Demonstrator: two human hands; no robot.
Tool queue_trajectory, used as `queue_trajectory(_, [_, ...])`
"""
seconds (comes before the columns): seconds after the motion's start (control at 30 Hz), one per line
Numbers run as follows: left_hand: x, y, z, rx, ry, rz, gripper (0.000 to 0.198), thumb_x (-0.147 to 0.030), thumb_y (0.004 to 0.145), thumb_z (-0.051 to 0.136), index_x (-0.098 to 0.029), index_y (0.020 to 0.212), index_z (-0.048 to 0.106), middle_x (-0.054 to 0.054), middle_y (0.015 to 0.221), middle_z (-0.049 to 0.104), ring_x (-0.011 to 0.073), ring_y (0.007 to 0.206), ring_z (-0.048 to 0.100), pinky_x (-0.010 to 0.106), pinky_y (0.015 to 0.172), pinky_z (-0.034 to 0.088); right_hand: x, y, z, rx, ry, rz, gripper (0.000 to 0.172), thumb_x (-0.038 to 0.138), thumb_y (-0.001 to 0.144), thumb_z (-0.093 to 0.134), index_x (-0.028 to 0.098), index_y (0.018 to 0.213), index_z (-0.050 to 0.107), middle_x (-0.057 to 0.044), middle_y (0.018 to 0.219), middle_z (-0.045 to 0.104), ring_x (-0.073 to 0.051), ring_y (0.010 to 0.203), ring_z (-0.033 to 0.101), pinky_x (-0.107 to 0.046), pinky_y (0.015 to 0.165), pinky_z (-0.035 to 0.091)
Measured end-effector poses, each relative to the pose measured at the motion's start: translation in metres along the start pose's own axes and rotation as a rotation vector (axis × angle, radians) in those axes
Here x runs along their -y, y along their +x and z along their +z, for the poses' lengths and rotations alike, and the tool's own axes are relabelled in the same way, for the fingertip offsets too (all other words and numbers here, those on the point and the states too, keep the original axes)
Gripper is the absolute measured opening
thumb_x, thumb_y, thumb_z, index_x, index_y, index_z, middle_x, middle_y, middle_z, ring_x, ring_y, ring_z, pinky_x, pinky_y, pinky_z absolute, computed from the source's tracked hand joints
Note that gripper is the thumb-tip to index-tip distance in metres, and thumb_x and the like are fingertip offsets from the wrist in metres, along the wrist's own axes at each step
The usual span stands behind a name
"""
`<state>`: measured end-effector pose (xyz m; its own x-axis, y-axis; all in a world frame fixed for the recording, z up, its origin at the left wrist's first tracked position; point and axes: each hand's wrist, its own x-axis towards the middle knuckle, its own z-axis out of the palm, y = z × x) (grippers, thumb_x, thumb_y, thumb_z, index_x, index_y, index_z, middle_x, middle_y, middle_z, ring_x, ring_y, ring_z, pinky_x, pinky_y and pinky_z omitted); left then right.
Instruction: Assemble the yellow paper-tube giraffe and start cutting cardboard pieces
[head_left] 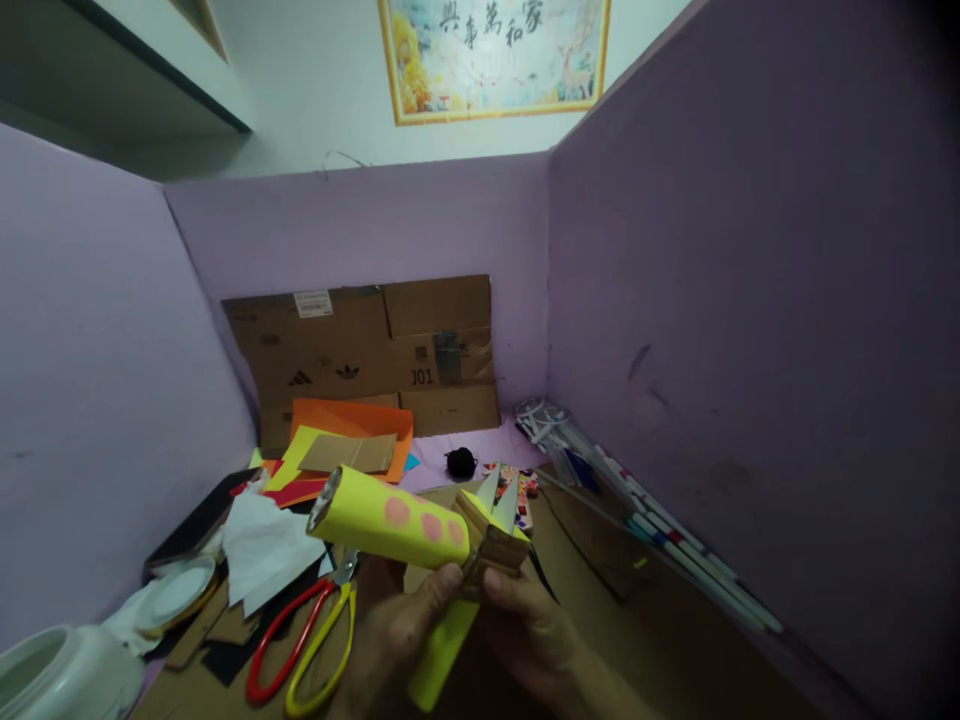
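Both hands hold a yellow paper craft. Its yellow paper tube (382, 522) with pink dots points up to the left and shows an open, hollow end. A brown folded piece (495, 552), with two white pointed pieces (501, 500) above it, sits at the tube's right end, and a yellow strip (444, 655) hangs below. My left hand (409, 630) is closed on the craft near the joint, thumb on top. On the other side, my right hand (532, 620) pinches the brown piece. Scissors (322, 610) with one red and one yellow handle lie left of my left hand.
Orange paper (390, 425), a cardboard piece (349, 453) and white paper (270, 545) lie to the left. A white jar (97, 670) stands front left. Black yarn (461, 463) lies behind the craft. Long rods (690, 555) line the right wall. Flattened cardboard (360, 350) leans at the back.
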<state>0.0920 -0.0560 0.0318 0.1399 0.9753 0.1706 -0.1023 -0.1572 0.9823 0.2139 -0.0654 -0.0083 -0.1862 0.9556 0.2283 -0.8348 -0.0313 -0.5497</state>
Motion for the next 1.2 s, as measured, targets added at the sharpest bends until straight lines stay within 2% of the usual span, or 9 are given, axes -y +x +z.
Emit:
queue_trajectory(0.13, [-0.002,-0.004,0.000,-0.060,-0.027,0.023,0.060,-0.037,0.060,0.076,-0.018,0.114,0.055,0.008,0.095,0.069,0.0300,0.098,0.061,0.040,0.086,0.051,0.003,-0.001,0.008,0.040,-0.016,-0.008,0.053,0.022,0.060,0.073,0.020,0.112,0.060,-0.006,0.099,0.069,-0.025,0.103,0.059,-0.039,0.093,0.039])
queue_trajectory(0.3, [-0.004,-0.007,-0.003,-0.009,-0.048,-0.008,0.061,-0.037,0.059,0.077,-0.024,0.115,0.054,0.004,0.098,0.069,0.0292,0.100,0.061,0.043,0.094,0.047,0.005,-0.003,0.017,0.070,-0.004,-0.029,0.061,0.019,0.058,0.073,0.019,0.117,0.057,-0.007,0.097,0.069,-0.027,0.102,0.059,-0.041,0.090,0.041])
queue_trajectory(0.37, [-0.005,-0.008,-0.003,-0.024,-0.050,-0.042,0.063,-0.038,0.059,0.077,-0.027,0.115,0.052,0.002,0.099,0.069,0.0287,0.100,0.061,0.042,0.091,0.050,0.005,-0.004,0.017,0.079,-0.011,-0.029,0.062,0.019,0.059,0.073,0.018,0.118,0.056,-0.007,0.097,0.069,-0.027,0.102,0.059,-0.041,0.090,0.041])
queue_trajectory(0.53, [-0.008,-0.011,0.000,-0.093,-0.154,-0.081,0.070,-0.032,0.052,0.081,-0.024,0.115,0.052,0.004,0.098,0.070,0.0298,0.101,0.061,0.037,0.086,0.053,0.006,-0.004,0.014,0.108,-0.056,-0.035,0.062,0.017,0.062,0.071,0.020,0.121,0.054,-0.007,0.100,0.068,-0.026,0.105,0.058,-0.040,0.091,0.041])
queue_trajectory(0.7, [-0.012,-0.013,0.010,-0.125,-0.282,-0.068,0.069,-0.026,0.051,0.082,-0.020,0.113,0.053,0.006,0.092,0.070,0.0288,0.087,0.066,0.034,0.072,0.057,0.003,-0.004,0.011,0.129,-0.076,-0.034,0.058,0.016,0.062,0.071,0.018,0.118,0.056,-0.007,0.099,0.069,-0.026,0.104,0.058,-0.041,0.093,0.039])
queue_trajectory(0.9, [-0.012,-0.013,0.011,-0.142,-0.331,-0.059,0.072,-0.022,0.051,0.082,-0.021,0.116,0.050,0.007,0.095,0.070,0.0232,0.079,0.068,0.029,0.068,0.057,0.001,-0.004,0.006,0.145,-0.092,-0.009,0.046,0.019,0.062,0.071,0.018,0.107,0.064,-0.007,0.099,0.069,-0.027,0.106,0.057,-0.040,0.096,0.036])
queue_trajectory(1.03, [-0.010,-0.012,0.011,-0.234,-0.325,-0.048,0.085,-0.018,0.046,0.084,-0.025,0.121,0.044,0.003,0.096,0.070,0.0213,0.078,0.068,0.025,0.067,0.057,0.002,-0.004,0.006,0.150,-0.110,-0.015,0.051,0.018,0.062,0.071,0.019,0.111,0.061,-0.007,0.101,0.068,-0.026,0.107,0.057,-0.040,0.097,0.036])
queue_trajectory(1.2, [-0.010,-0.011,0.014,-0.244,-0.375,-0.039,0.089,-0.017,0.044,0.085,-0.027,0.122,0.044,0.001,0.099,0.070,0.0222,0.076,0.069,0.024,0.062,0.058,0.001,-0.004,0.005,0.149,-0.111,-0.057,0.062,0.015,0.061,0.072,0.020,0.120,0.055,-0.007,0.106,0.067,-0.026,0.107,0.056,-0.041,0.096,0.037])
